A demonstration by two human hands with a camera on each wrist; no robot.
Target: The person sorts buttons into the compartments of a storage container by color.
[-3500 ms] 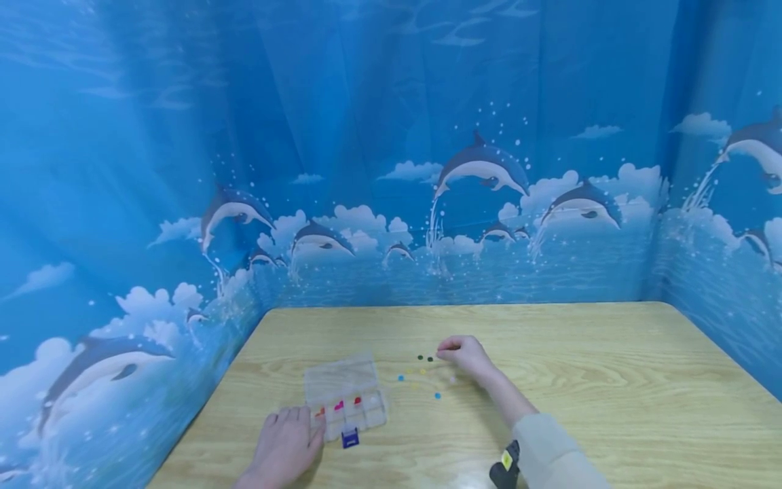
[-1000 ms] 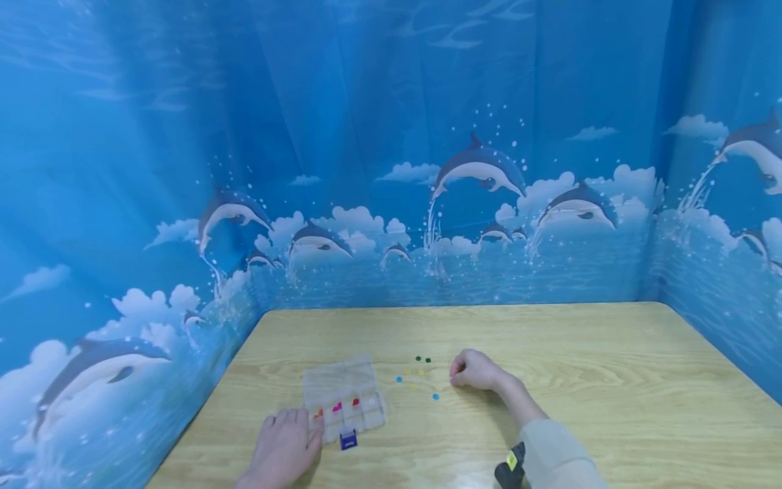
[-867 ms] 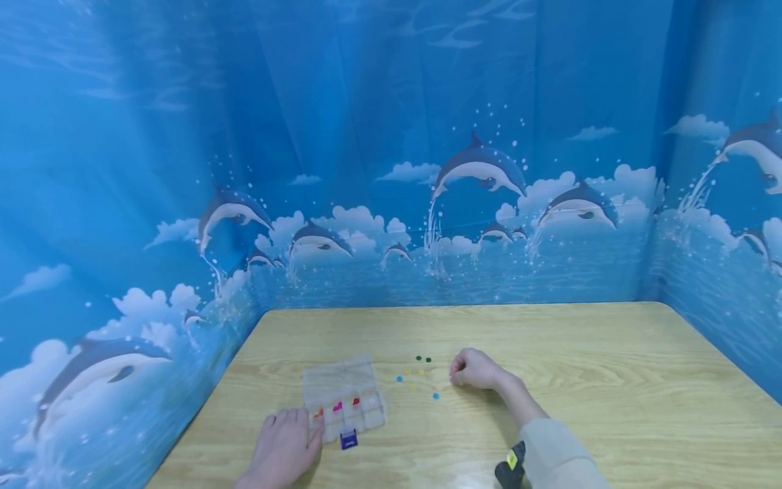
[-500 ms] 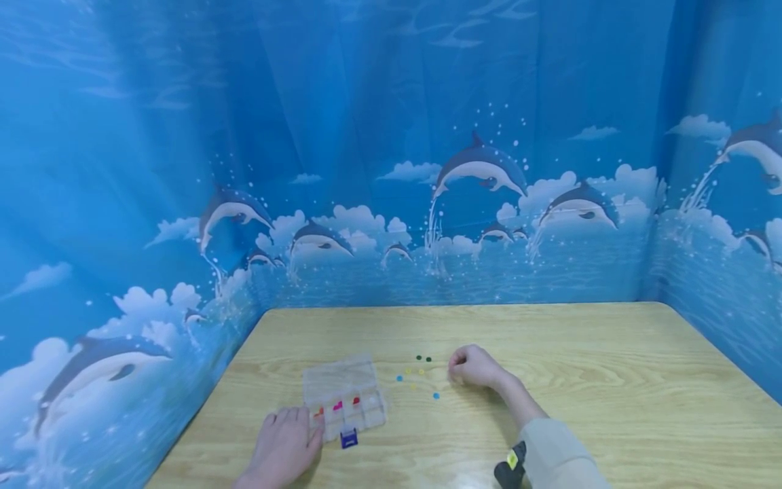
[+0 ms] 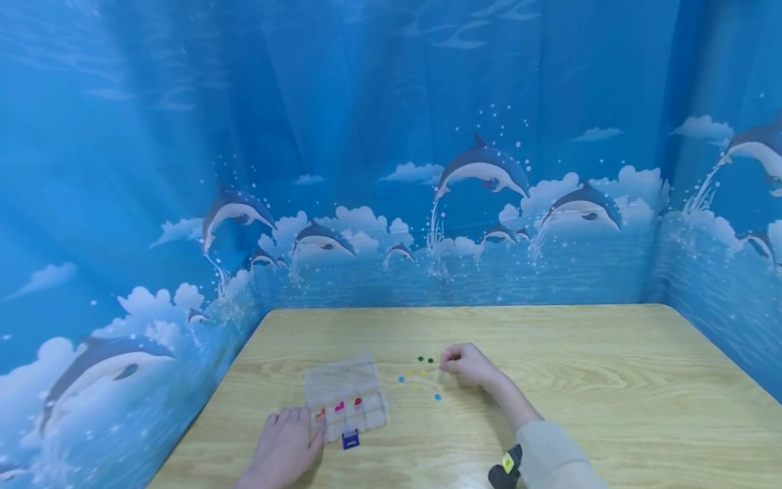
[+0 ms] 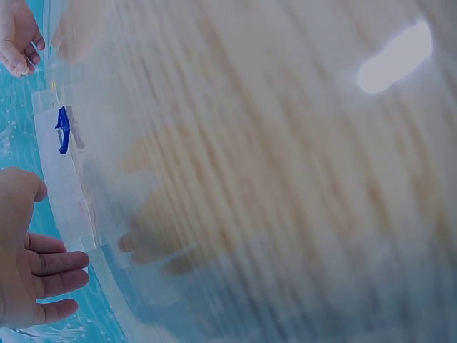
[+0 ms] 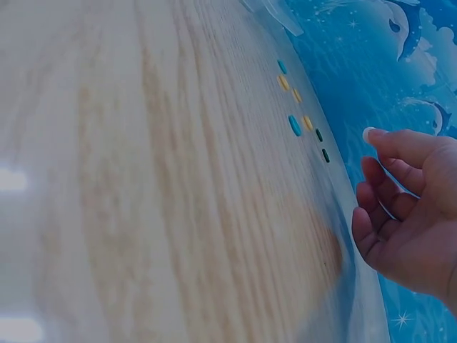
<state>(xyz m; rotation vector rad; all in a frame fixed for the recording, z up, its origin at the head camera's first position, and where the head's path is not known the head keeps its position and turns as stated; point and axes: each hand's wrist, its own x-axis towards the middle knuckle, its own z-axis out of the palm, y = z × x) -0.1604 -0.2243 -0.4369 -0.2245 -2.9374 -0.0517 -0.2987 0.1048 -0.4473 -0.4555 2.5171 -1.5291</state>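
Note:
My left hand (image 5: 286, 445) lies with fingers extended at the left edge of a clear compartment box (image 5: 373, 415), fingertips right at its side. The box's lid (image 5: 342, 377) is folded back, and a blue latch (image 5: 351, 439) sticks out in front. Orange (image 5: 320, 412), pink (image 5: 339, 406) and red (image 5: 358, 401) pieces sit in separate compartments. Between thumb and forefinger, my right hand (image 5: 469, 365) pinches a small white disc (image 7: 368, 134) above the table, close to several loose discs. In the left wrist view, the left hand (image 6: 43, 268) is beside the box.
Two dark green discs (image 5: 421, 358), several yellow discs (image 5: 423, 372) and two blue discs (image 5: 438, 397) lie loose on the wooden table (image 5: 580, 380), right of the box. A dolphin-printed blue curtain (image 5: 366, 170) surrounds the table's back and sides.
A white disc lying on the table 3.5 s ago is now in my right hand's fingers. The right hand has since moved slightly up and left. My left hand and the box have stayed put.

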